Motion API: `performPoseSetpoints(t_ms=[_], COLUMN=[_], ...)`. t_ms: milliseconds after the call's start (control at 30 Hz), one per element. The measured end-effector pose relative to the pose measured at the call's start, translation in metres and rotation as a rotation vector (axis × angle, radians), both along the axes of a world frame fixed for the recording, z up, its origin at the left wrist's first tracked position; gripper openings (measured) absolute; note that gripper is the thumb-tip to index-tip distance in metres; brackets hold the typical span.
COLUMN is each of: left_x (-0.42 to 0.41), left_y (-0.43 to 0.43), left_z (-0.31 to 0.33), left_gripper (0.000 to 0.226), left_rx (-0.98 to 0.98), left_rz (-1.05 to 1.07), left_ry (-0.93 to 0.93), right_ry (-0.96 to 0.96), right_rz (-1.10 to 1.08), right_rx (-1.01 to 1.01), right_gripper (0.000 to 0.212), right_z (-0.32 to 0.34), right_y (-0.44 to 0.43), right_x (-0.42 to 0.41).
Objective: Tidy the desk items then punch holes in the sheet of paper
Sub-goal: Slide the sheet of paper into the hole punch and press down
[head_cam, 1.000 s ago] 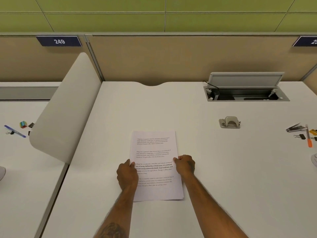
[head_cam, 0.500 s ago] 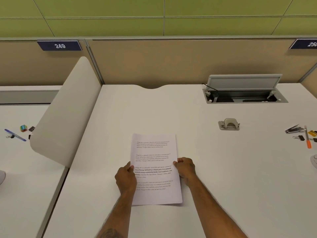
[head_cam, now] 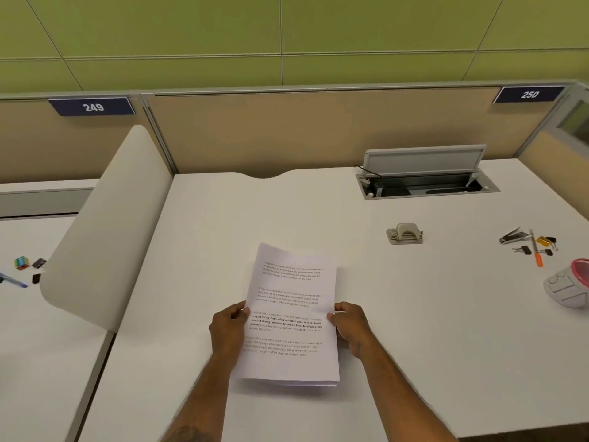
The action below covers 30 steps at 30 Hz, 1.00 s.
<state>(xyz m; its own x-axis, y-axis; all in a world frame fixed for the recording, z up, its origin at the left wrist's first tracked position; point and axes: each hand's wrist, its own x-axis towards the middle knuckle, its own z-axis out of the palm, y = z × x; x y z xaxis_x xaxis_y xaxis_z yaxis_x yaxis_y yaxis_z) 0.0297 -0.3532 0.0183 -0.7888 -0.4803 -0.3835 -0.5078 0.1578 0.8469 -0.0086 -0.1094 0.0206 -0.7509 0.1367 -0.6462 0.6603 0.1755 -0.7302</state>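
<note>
A printed white sheet of paper [head_cam: 291, 301] is held a little above the white desk [head_cam: 414, 330], its near end raised and casting a shadow. My left hand [head_cam: 228, 328] pinches its left edge and my right hand [head_cam: 350, 327] pinches its right edge. A grey hole punch [head_cam: 404, 233] sits on the desk beyond and to the right of the paper, well apart from both hands.
At the far right lie a staple remover [head_cam: 511, 236], an orange pen [head_cam: 536, 252], binder clips [head_cam: 522, 249] and a pink-rimmed holder [head_cam: 570, 288]. An open cable hatch [head_cam: 425, 183] is at the back. A curved divider [head_cam: 105, 231] separates the left desk, which holds small items [head_cam: 22, 263].
Both hands have lifted the paper off the desk and tilted it slightly clockwise. The camera view has shifted, bringing the pink-rimmed holder into sight.
</note>
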Motion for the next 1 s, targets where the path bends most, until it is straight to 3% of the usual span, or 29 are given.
performPoseSetpoints(t_ms=[133,267,433,600,767,1000], left_x=[-0.007,-0.006,0.025,0.046,0.046,0.041], left_y=[-0.003,-0.003,0.032,0.118,0.189,0.259], left_z=[-0.001,0.005,0.0,0.007,0.021,0.018], left_gripper=[0.03,0.035,0.079,0.073,0.05,0.038], left_rx=[0.119,0.356,0.809,1.12,1.022,0.882], left_rz=[-0.107,-0.156,0.01,0.151,0.094,0.207], left_ry=[-0.022,-0.035,-0.005,0.063,0.135,0.16], right_ry=[0.021,0.039,0.078,0.117,0.138,0.174], right_rz=[-0.073,-0.175,-0.338,-0.466,-0.528,-0.497], right_rx=[-0.045,-0.103,-0.149,-0.181,-0.19,-0.226], right_gripper=[0.016,0.014,0.018,0.02,0.019,0.016], right_z=[0.003,0.008,0.012,0.012,0.014,0.02], right_y=[0.014,0.032,0.056,0.079,0.109,0.169], right_x=[0.007,0.013,0.017,0.025,0.036,0.048])
